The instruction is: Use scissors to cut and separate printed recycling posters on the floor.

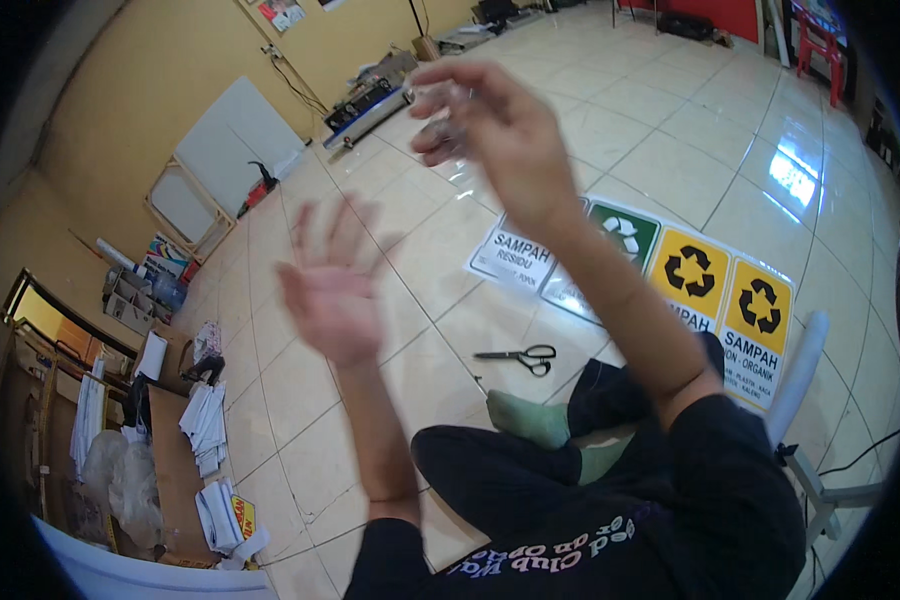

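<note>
My left hand (337, 289) is raised over the tiled floor with its fingers spread and nothing in it. Higher up and to the right, my right hand (495, 127) has bent fingers around something clear and shiny, perhaps transparent film; motion blur hides what it is. Black-handled scissors (521, 358) lie on the tiles in front of my crossed legs. Behind my right forearm lies a row of printed waste-sorting signs (690, 274), white, green and yellow with recycling arrows; the arm covers part of them.
A white roll (799, 375) stands tilted beside the signs, near a grey metal frame (832, 495). At the left are a cardboard box (174, 450), folded white sheets (206, 427) and plastic bags. Farther off, a long cutting or printing device (367, 112) sits by the wall.
</note>
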Tool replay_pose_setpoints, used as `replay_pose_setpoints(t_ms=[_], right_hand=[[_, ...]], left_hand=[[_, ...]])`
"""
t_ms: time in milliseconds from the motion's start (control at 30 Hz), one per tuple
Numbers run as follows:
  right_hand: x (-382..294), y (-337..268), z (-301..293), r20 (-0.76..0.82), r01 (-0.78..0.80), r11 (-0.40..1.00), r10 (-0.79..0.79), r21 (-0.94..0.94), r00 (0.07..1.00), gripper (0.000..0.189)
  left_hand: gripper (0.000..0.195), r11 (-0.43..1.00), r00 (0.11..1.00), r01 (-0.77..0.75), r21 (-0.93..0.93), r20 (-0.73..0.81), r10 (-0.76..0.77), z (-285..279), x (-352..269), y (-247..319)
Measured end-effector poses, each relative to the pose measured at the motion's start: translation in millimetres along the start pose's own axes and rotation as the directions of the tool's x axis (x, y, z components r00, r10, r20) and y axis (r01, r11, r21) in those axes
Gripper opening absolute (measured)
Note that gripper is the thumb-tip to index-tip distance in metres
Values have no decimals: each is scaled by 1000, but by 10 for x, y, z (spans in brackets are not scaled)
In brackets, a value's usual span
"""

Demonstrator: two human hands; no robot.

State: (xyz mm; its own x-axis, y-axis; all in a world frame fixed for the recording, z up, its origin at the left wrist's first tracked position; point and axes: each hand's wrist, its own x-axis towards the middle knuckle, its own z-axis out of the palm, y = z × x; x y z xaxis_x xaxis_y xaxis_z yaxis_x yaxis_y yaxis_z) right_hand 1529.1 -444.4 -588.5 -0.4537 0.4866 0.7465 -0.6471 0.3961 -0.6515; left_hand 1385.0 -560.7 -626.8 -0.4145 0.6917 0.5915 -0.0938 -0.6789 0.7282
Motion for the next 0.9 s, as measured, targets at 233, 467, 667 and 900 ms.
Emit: replay_pose_setpoints(t_ms=[233, 467, 667, 900], right_hand=[[-298, 367, 391, 488, 425, 864, -258, -269, 834, 52], [-604, 21, 349, 134, 246, 929, -217, -277, 967, 54], [-403, 121, 254, -368, 136, 897, -305, -420, 878, 32], [-697, 404, 991, 204, -333, 815, 266, 475, 942, 59]], left_hand=[[75, 902, 998, -3, -431, -57, -24, 610, 160, -24], [38, 917, 913, -395, -51, -133, 385, 667, 108, -256], [44, 926, 927, -374, 52, 28, 373, 826, -323, -418], [62, 942, 945, -265, -205, 140, 296, 561, -552, -411]])
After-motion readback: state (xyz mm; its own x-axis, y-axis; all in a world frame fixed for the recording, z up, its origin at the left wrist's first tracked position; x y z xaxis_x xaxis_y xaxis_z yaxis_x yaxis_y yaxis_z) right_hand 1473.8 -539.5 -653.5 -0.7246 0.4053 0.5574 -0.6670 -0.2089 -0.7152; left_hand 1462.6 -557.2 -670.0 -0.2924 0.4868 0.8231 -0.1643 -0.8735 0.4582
